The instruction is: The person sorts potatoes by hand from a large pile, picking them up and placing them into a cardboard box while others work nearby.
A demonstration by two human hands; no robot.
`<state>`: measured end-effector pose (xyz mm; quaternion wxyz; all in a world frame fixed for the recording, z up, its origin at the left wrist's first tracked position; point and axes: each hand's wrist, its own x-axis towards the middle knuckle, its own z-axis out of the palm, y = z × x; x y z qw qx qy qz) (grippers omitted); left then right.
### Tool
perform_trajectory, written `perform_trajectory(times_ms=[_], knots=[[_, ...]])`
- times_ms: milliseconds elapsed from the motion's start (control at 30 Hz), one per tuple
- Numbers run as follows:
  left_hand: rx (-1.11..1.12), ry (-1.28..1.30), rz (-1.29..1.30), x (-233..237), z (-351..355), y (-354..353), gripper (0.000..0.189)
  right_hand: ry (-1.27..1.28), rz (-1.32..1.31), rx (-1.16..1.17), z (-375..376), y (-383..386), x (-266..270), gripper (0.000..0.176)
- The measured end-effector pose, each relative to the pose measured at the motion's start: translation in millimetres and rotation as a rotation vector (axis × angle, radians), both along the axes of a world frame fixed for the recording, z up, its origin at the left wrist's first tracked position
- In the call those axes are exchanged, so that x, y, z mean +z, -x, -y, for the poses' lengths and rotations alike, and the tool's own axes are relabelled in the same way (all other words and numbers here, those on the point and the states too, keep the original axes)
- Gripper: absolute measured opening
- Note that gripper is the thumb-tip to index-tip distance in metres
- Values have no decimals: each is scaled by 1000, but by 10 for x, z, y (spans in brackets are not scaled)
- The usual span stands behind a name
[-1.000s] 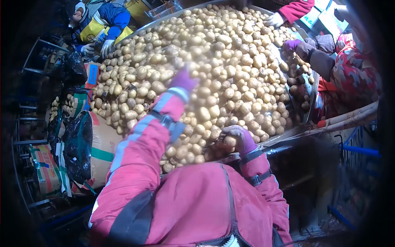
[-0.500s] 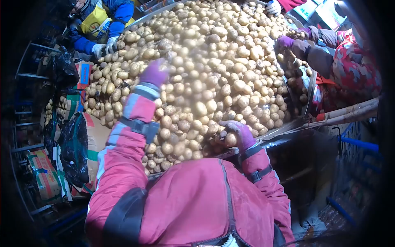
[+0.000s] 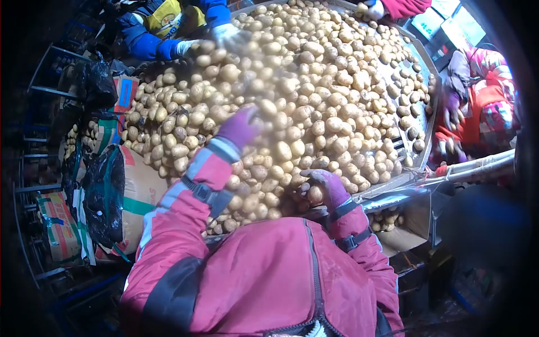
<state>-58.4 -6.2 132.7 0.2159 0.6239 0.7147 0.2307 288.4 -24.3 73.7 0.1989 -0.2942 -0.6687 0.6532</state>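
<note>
A big heap of potatoes (image 3: 337,98) spreads before me. My left hand (image 3: 241,128), in a purple glove, is over the near middle of the heap, beside several potatoes. Its fingers are blurred by motion and partly hidden. At the near edge of the heap, my right hand (image 3: 330,188), gloved in purple too, curls round a potato (image 3: 315,195). Darkness under that palm hides whether more potatoes are in it.
A metal table rim (image 3: 418,160) borders the heap at right. Below it stands a cardboard box (image 3: 410,233) with potatoes. Sacks and a carton (image 3: 143,194) stand at left. Co-workers' white gloves (image 3: 230,36) are at the far side; another person (image 3: 483,106) is at right.
My left hand has moved right and slightly nearer; my right stays nearly still. The far-left co-worker's hands have shifted right over the potatoes. The person at right has drawn both hands off the heap.
</note>
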Motion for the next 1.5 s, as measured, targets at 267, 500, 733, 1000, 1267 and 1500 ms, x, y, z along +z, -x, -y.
perform_trajectory(times_ms=[267,500,733,1000,1267,1500], knots=[[383,6,-332,209,-62,1875,68,-214,-10,-36,53,-70,-37,39],[89,344,-443,170,-723,1230,71,527,-96,-128,155,-9,-146,41],[-63,108,-179,-55,-563,181,63,-41,-5,-57,54,61,-47,38],[244,-117,-26,-25,-945,959,43,164,11,-110,141,-38,72,35],[3,3,-432,-270,-1041,649,51,-269,86,-96,143,7,189,33],[-34,-82,-274,-54,-674,251,56,138,-5,-72,144,1,-96,33]])
